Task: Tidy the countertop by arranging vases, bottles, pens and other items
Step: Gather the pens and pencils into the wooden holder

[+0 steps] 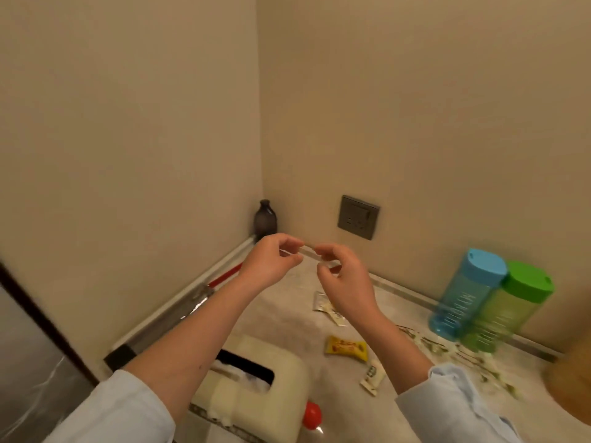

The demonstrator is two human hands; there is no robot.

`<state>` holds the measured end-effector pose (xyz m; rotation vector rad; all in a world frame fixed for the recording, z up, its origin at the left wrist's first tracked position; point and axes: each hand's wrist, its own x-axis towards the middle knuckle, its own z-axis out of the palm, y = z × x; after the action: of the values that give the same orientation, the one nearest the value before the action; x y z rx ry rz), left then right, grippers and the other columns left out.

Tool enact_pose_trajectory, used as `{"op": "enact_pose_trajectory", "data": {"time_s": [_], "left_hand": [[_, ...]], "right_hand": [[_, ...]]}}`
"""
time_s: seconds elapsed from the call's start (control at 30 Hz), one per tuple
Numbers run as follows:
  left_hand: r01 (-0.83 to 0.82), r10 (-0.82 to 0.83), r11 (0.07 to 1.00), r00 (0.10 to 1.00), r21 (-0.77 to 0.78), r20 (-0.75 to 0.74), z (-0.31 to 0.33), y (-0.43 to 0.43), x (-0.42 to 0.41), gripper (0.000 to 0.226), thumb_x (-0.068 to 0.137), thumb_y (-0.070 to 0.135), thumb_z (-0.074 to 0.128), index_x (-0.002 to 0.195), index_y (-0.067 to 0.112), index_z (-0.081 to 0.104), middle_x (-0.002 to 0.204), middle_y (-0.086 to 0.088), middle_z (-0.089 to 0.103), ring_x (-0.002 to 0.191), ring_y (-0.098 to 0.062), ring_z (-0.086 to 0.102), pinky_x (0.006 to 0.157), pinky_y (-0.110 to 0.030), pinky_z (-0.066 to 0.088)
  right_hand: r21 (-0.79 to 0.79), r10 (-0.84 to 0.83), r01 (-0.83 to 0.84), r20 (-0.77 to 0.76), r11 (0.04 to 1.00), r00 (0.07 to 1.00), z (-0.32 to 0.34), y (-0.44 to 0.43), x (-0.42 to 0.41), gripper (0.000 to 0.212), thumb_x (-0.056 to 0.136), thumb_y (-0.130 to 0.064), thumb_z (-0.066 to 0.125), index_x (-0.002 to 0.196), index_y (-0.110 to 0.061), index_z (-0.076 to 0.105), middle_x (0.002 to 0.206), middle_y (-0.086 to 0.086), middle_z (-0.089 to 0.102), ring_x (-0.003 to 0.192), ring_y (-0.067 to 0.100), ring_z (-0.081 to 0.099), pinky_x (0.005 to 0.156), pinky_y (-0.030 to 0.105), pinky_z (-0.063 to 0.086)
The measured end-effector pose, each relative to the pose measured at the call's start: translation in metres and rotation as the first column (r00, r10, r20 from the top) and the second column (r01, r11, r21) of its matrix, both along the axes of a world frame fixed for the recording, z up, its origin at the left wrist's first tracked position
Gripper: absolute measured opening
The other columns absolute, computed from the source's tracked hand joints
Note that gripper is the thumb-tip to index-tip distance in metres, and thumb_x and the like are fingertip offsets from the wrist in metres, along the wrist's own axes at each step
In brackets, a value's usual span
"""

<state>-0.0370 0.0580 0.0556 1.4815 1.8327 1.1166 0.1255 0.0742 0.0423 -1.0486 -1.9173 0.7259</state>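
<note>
My left hand and my right hand are raised above the marble countertop, fingertips pinched on the two ends of a thin clear stick-like item, maybe a pen. A small dark vase stands in the far corner behind my hands. A blue bottle and a green bottle stand side by side against the right wall. A red-handled tool lies along the left wall, partly hidden by my left arm.
A cream tissue box sits near the front, with a red round object beside it. A yellow packet and several small sachets lie scattered on the counter. A wall socket is on the back wall. A tan rounded object sits at the right edge.
</note>
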Motion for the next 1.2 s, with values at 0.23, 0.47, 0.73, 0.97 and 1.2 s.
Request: {"op": "enact_pose_trajectory", "data": {"time_s": [0.23,0.47,0.73,0.97,1.2], "left_hand": [[-0.072,0.074,0.994,0.997,-0.083,0.019,-0.024,-0.004,-0.088,0.028,0.081,0.011,0.071,0.104,0.025,0.066,0.102,0.001,0.069,0.092,-0.012,0.064,0.093,-0.033,0.051],[-0.052,0.031,0.970,0.995,-0.236,-0.092,-0.055,0.006,-0.136,0.043,0.084,0.013,0.068,0.125,0.019,0.059,0.122,0.001,0.063,0.110,-0.014,0.059,0.100,-0.033,0.047],[-0.044,-0.040,0.915,0.980,-0.401,-0.196,-0.094,0.031,-0.157,0.057,0.088,0.015,0.060,0.142,0.022,0.042,0.143,-0.003,0.048,0.128,-0.020,0.050,0.105,-0.033,0.042],[-0.052,-0.142,0.856,0.933,-0.514,-0.331,-0.110,0.046,-0.159,0.053,0.080,0.013,0.058,0.132,0.011,0.046,0.128,-0.011,0.057,0.113,-0.028,0.058,0.095,-0.039,0.049],[-0.067,-0.078,0.853,0.964,-0.517,-0.254,-0.120,0.054,-0.156,0.056,0.080,0.008,0.062,0.130,0.017,0.039,0.121,-0.002,0.057,0.111,-0.023,0.057,0.091,-0.036,0.050]], "right_hand": [[-0.045,0.100,-0.092,0.264,0.995,0.959,-0.021,0.015,-0.079,0.034,0.088,-0.018,0.059,0.119,-0.032,0.062,0.123,-0.014,0.059,0.116,0.004,0.051,0.099,0.028,0.045],[-0.111,0.185,-0.148,0.535,0.983,0.824,-0.050,0.034,-0.130,0.041,0.088,-0.026,0.062,0.128,-0.030,0.056,0.132,-0.009,0.056,0.127,0.012,0.044,0.101,0.027,0.040],[-0.201,0.273,-0.186,0.722,0.962,0.635,-0.082,0.071,-0.165,0.064,0.086,-0.023,0.064,0.145,-0.024,0.039,0.149,0.000,0.040,0.137,0.021,0.035,0.110,0.034,0.036],[-0.318,0.448,-0.332,0.760,0.888,0.471,-0.101,0.112,-0.181,0.090,0.081,-0.019,0.066,0.154,-0.023,0.013,0.162,0.000,0.011,0.150,0.021,0.002,0.121,0.045,0.011],[-0.253,0.427,-0.396,0.786,0.882,0.448,-0.103,0.123,-0.179,0.070,0.069,-0.031,0.072,0.135,-0.027,0.049,0.131,-0.003,0.048,0.126,0.020,0.042,0.104,0.039,0.032]]}}
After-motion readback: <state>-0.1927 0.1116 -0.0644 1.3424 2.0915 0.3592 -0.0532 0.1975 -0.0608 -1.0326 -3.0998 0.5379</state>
